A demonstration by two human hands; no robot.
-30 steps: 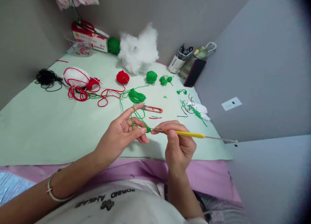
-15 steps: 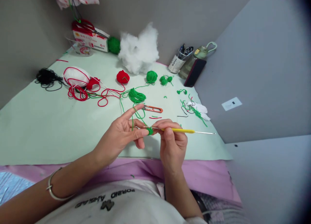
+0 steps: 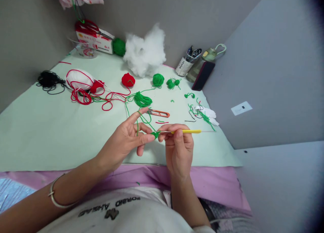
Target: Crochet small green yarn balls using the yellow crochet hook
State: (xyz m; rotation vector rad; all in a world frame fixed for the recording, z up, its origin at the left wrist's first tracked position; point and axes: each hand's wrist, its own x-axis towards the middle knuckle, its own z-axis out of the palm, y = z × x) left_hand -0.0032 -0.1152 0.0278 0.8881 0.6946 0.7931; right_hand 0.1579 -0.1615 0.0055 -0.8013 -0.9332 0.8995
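Observation:
Between the thumb and fingers of my left hand (image 3: 129, 135) is pinched a small green crochet piece (image 3: 155, 134). Green yarn runs over its raised index finger and down to the piece. My right hand (image 3: 179, 145) is closed round the yellow handle of a crochet hook (image 3: 193, 131), whose metal tip reaches the green piece. Just beyond the fingers lie orange thread snips (image 3: 162, 114) and a loose green yarn bundle (image 3: 143, 99). The exact loop on the hook is too small to make out.
White stuffing (image 3: 145, 52) is heaped against the back wall. Red yarn (image 3: 128, 80), a green ball (image 3: 158, 80) and black yarn (image 3: 49, 80) lie across the table. A pen cup (image 3: 183, 67), bottle and phone (image 3: 203, 75) stand back right; yarn scraps (image 3: 206, 118) lie at right.
The crochet hook has turned a little toward level, its rear end rising and shifting left. My right hand has moved slightly left; the left still pinches the green piece.

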